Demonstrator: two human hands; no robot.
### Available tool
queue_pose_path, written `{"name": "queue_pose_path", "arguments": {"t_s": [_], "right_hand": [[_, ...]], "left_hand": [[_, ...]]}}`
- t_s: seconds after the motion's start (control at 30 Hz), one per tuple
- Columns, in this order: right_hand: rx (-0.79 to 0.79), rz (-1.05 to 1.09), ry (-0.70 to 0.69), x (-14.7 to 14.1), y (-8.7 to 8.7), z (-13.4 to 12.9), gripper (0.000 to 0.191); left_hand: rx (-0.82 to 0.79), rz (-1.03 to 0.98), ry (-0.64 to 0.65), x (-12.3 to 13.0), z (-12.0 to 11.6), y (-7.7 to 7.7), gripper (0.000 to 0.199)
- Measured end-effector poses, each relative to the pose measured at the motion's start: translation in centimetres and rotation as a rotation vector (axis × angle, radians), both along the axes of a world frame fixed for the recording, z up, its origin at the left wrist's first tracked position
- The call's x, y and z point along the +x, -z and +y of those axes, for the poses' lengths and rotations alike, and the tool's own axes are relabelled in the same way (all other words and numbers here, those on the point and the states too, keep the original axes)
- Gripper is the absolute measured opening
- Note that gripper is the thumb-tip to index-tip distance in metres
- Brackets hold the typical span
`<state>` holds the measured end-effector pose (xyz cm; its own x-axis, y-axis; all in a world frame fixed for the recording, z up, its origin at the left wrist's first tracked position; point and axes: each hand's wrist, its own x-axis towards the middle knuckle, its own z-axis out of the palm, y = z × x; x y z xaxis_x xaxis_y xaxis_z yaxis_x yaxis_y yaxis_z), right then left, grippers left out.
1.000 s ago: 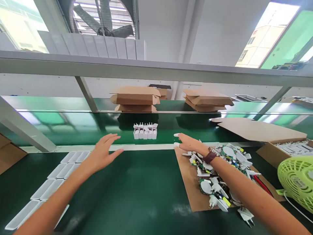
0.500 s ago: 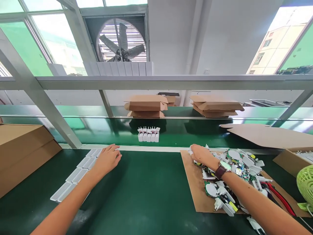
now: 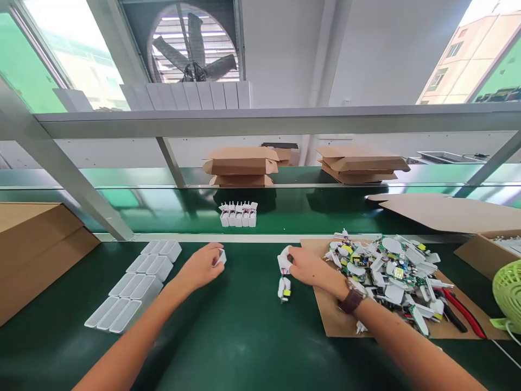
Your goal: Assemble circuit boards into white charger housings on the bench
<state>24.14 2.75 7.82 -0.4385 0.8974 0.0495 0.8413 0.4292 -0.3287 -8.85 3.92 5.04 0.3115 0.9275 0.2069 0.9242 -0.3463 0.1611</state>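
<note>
The hands [image 3: 202, 265] pinched a white casing [image 3: 220, 257] and a wired circuit assembly [image 3: 284, 288] (fragile, surely; best gripped by its plastic).

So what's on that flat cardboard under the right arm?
A heap of white parts and green circuit boards, plus a red-handled tool. The arm covers some, and I can't see what's buried underneath.

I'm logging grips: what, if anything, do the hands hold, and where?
Left hand: a small white case, between thumb and fingers, exact spot hidden. Right hand: a white plastic part, by its right side.
</note>
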Motion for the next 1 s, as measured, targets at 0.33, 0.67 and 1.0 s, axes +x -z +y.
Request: {"name": "queue_pose_path", "arguments": {"t_s": [0.33,0.67,1.0], "right_hand": [[0.156,-0.034,-0.324,-0.8,3.7,-2.7,0.058],[0.042,0.126,-0.267,0.4,4.7,-3.9,0.026],[0.173,0.117,-0.279,0.4,7.8,-2.7,0.037]], "left_hand": [[0.005,-0.400,0.287,5.9,-3.6,5.0,0.021],[-0.089,-0.559,0.329,5.1,-4.3,6.1,0.044],[-0.091,-0.519,0.323,5.4,-4.5,6.3,0.042]]}}
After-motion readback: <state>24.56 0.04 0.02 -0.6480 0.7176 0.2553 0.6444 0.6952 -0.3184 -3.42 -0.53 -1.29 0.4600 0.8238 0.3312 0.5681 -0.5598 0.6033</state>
